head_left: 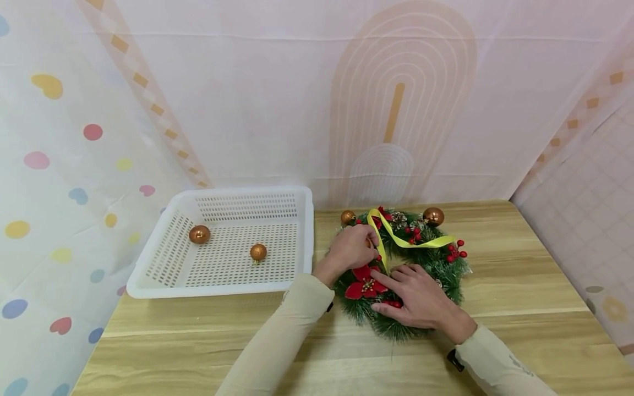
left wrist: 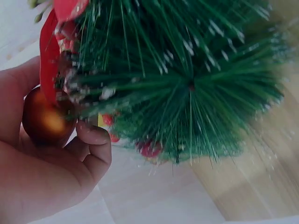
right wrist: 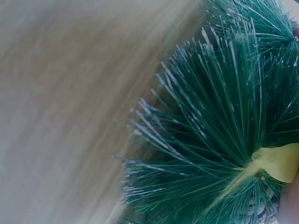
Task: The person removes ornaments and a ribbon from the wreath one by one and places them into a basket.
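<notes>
A green wreath [head_left: 451, 283] lies on the table, with pine cones, red berries and a red poinsettia [head_left: 365, 284]. My left hand [head_left: 353, 248] is over the wreath's left side. In the left wrist view its curled fingers hold a shiny copper bauble [left wrist: 49, 116] against the greenery, beside a red petal. My right hand [head_left: 421, 297] rests on the lower part of the wreath, index finger extended to the poinsettia. A yellow ribbon [head_left: 407, 242] loops across the wreath. Two more copper baubles, one smaller [head_left: 348, 218] and one larger [head_left: 433, 216], sit at its upper edge.
A white perforated plastic basket [head_left: 218, 292] stands left of the wreath. Inside it lie a shiny copper bauble [head_left: 200, 235] and a glittery one [head_left: 258, 252]. The wooden table [head_left: 515, 286] meets a patterned cloth backdrop [head_left: 257, 110] at the back.
</notes>
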Demonstrator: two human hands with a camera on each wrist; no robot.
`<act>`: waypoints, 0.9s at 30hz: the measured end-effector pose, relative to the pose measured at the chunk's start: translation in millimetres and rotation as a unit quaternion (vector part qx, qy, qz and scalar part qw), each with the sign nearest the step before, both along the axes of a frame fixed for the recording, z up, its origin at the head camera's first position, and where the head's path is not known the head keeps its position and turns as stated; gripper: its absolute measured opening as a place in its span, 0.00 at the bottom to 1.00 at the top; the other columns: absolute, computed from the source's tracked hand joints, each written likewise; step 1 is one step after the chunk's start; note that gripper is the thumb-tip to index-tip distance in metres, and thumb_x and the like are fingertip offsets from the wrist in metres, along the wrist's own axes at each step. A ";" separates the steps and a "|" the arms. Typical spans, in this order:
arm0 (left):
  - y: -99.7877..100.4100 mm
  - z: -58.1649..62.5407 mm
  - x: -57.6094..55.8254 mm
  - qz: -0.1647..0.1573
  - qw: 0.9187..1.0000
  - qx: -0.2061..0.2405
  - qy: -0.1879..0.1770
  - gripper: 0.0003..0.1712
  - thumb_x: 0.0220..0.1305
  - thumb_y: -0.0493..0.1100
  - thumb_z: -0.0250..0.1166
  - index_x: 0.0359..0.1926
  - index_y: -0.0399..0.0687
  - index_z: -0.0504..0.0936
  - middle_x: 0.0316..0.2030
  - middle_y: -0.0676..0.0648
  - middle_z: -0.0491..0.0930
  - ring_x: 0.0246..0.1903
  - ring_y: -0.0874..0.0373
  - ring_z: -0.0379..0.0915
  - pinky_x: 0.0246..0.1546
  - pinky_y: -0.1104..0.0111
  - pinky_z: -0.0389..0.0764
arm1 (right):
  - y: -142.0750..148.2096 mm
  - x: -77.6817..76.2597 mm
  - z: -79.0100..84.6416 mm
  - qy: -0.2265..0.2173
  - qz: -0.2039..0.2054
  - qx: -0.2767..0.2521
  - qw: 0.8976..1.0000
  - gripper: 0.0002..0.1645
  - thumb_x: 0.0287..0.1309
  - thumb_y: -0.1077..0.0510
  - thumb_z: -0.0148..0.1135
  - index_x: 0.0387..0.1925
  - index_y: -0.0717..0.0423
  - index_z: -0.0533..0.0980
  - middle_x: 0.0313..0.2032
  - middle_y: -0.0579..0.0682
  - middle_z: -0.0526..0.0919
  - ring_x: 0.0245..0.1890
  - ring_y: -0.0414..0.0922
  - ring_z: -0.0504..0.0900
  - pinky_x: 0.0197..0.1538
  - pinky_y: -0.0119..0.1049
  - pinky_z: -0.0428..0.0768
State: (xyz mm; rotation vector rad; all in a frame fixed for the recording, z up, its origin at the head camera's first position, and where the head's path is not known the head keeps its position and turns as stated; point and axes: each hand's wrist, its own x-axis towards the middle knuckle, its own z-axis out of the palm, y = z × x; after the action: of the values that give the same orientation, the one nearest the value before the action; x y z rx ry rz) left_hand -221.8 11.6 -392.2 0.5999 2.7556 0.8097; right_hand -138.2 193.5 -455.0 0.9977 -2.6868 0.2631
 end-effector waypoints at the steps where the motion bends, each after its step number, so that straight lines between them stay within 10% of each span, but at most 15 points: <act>1: 1.1 -0.3 0.4 0.001 1.000 0.005 0.002 0.02 0.62 0.41 0.68 0.34 0.52 0.81 0.27 0.55 0.80 0.23 0.62 0.73 0.25 0.70 0.74 | -0.1 -0.2 -0.1 0.002 0.001 -0.001 1.000 0.38 0.62 0.27 0.53 0.64 0.44 0.75 0.41 0.49 0.85 0.48 0.51 0.82 0.54 0.52 0.75; 27: 2.6 11.9 8.0 -0.020 0.989 0.135 -0.052 0.02 0.63 0.36 0.65 0.34 0.46 0.84 0.29 0.53 0.82 0.28 0.62 0.76 0.33 0.69 0.77 | 0.5 -1.4 -1.0 0.013 0.011 -0.009 1.000 0.38 0.62 0.27 0.54 0.64 0.43 0.75 0.38 0.46 0.83 0.45 0.49 0.82 0.53 0.51 0.76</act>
State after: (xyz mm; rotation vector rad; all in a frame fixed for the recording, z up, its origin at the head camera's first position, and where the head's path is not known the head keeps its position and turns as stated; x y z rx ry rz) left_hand -213.8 14.2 -380.2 0.6396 2.5519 1.1799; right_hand -139.6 194.0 -456.0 1.0195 -2.6465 0.2764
